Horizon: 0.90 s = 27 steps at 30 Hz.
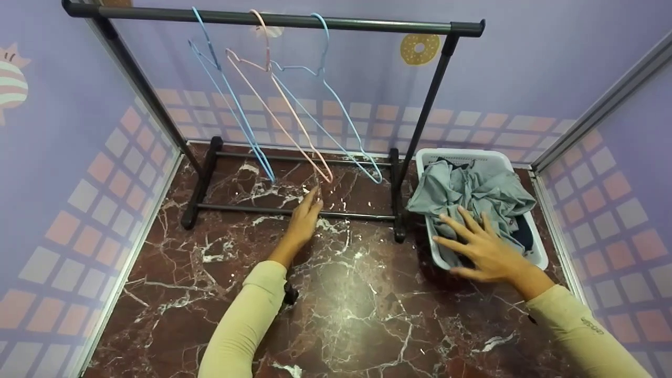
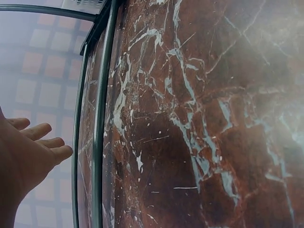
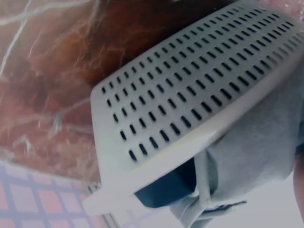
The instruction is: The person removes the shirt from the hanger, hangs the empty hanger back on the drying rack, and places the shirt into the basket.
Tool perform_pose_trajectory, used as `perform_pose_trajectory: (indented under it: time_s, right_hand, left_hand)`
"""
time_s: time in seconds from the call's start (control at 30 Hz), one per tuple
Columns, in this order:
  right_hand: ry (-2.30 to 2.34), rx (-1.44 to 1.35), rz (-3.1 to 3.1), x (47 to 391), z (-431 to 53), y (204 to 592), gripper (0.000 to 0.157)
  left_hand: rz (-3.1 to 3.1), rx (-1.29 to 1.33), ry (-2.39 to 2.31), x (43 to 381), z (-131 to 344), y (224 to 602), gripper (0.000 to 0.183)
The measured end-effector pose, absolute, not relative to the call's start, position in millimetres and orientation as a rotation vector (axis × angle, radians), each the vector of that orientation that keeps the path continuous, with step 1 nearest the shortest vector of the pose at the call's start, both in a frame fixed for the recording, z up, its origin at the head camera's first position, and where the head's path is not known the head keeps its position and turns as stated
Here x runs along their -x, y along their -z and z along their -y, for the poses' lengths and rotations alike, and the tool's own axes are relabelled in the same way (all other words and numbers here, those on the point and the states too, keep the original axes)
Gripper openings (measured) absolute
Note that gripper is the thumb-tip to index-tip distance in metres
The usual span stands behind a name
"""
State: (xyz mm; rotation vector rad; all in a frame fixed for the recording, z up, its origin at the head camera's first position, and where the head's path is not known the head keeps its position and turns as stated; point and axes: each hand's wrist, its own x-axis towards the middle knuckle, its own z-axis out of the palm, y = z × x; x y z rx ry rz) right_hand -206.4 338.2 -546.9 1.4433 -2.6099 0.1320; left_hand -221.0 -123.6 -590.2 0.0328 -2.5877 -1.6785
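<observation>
My left hand (image 1: 304, 218) reaches toward the rack with its fingers extended, just below the lower corner of a pink hanger (image 1: 294, 113). Whether the fingertips touch it I cannot tell; in the left wrist view the hand (image 2: 31, 152) holds nothing. Over the white laundry basket (image 1: 467, 153), my right hand (image 1: 485, 252) has its fingers spread at the near side of a grey-green garment (image 1: 472, 184). Contact with the cloth is unclear. The garment (image 3: 256, 137) hangs past the basket's rim in the right wrist view, beside a dark blue cloth (image 3: 171, 185).
A black clothes rack (image 1: 367, 23) stands before the patterned wall, its low bars (image 1: 236, 209) near the floor. One blue hanger (image 1: 236, 100) hangs left of the pink one, another blue hanger (image 1: 341, 102) to its right. Dark red marbled floor (image 1: 336, 304) spreads in front.
</observation>
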Motion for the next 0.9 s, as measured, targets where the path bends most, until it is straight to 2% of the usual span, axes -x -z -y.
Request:
perform_pose_trajectory:
  time_s: [0.13,0.47,0.9]
  right_hand:
    - [-0.057,-1.434,2.582,212,-337,551,0.065]
    - [0.107,-1.350,2.732,228,-338,557,0.075]
    - [0.207,-1.343,2.789,246,-331,576,0.072]
  left_hand:
    - [2.609,-0.051,1.666,218,124,592,0.055]
    - [2.593,-0.060,1.668,218,127,599,0.056]
    - [2.623,-0.114,1.657,217,126,605,0.056]
